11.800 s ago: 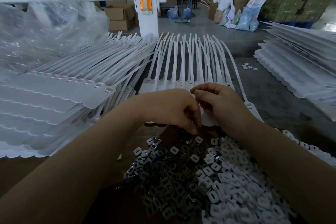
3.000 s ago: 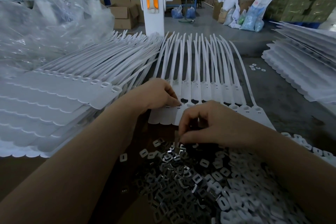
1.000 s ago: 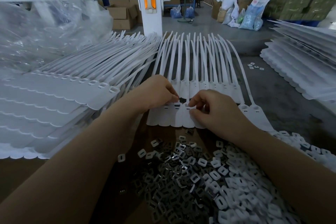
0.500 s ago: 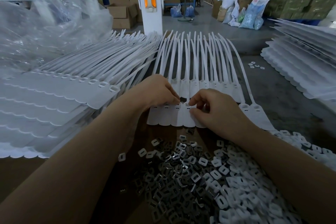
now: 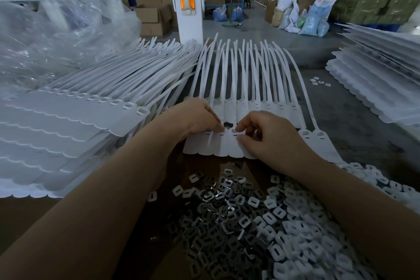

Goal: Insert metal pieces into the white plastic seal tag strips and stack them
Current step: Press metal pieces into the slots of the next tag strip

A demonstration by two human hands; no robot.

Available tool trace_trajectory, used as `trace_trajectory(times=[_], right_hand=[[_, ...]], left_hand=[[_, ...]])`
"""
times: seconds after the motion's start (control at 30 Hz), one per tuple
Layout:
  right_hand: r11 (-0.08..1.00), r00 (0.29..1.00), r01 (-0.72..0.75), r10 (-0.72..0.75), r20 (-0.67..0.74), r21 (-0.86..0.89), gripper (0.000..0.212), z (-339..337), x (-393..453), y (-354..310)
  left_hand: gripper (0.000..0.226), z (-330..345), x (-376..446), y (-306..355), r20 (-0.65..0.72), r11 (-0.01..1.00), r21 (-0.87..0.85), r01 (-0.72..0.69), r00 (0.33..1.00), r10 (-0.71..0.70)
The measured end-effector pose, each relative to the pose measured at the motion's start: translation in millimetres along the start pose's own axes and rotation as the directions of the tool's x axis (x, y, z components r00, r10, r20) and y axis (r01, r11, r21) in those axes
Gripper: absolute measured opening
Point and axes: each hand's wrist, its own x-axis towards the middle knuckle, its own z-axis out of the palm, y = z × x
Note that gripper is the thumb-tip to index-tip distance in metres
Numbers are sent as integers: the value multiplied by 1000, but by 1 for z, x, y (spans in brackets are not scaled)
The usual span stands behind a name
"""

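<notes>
**Both hands at the tag heads, seating a metal piece**

Head view: the strip of seal tags (image 5: 229, 143) lies at the centre of the frame, its flat label ends toward the person and its long tails fanning away to 12 o'clock. The left hand (image 5: 200, 118) comes in from 8 o'clock and presses curled fingertips down on the strip just beside the slot row, pinning it. The right hand (image 5: 268, 136) comes in from 4 o'clock, thumb and forefinger pinched at a slot of the same strip; whether a metal piece sits between them cannot be told.

The loose metal pieces (image 5: 218, 220) are heaped at 6 o'clock, with white plastic caps (image 5: 302, 241) running off toward 4 o'clock. A stack of strips (image 5: 75, 125) rests at 9 o'clock, another stack (image 5: 375, 88) at 3 o'clock.

The strip looks light, thin and floppy, with tails that would likely tangle, so it is best held flat at the stiffer heads. The metal pieces seem small, hard and probably slippery, suited to an edge pinch.
</notes>
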Motion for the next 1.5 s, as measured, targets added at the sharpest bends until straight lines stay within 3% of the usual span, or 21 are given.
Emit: trace_trajectory(times=[0.17,0.3,0.43,0.73,0.87,1.13,1.27,1.5], right_hand=[[999,1000,0,0,10,41,11,-2,-1,0],[990,990,103,-112,89,96,13,-11,-1,-8],[966,927,205,-243,284,158,12,-15,-4,-15],[936,815,217,-330,477,277,19,-21,-5,-18],[924,788,292,-379,485,248,17,-16,-5,-22],[935,796,290,-353,492,202,12,-13,-5,-23],[930,796,259,-359,487,263,14,-17,-6,-22],[914,773,323,-404,489,245,14,-13,-8,-25]], left_hand=[[15,2,2,1,1,1000,6,-8,1000,8],[14,2,3,0,0,1000,-1,-22,1000,22],[12,1,3,-1,-7,1000,-16,-25,1000,25],[11,1,0,-2,12,998,-45,-35,999,35],[10,1,-1,-3,12,998,-47,-52,999,53],[11,2,0,-6,-5,997,-34,-75,997,75],[10,2,1,-7,-4,996,-27,-86,996,86],[10,1,0,-7,-5,996,-5,-91,996,91]])
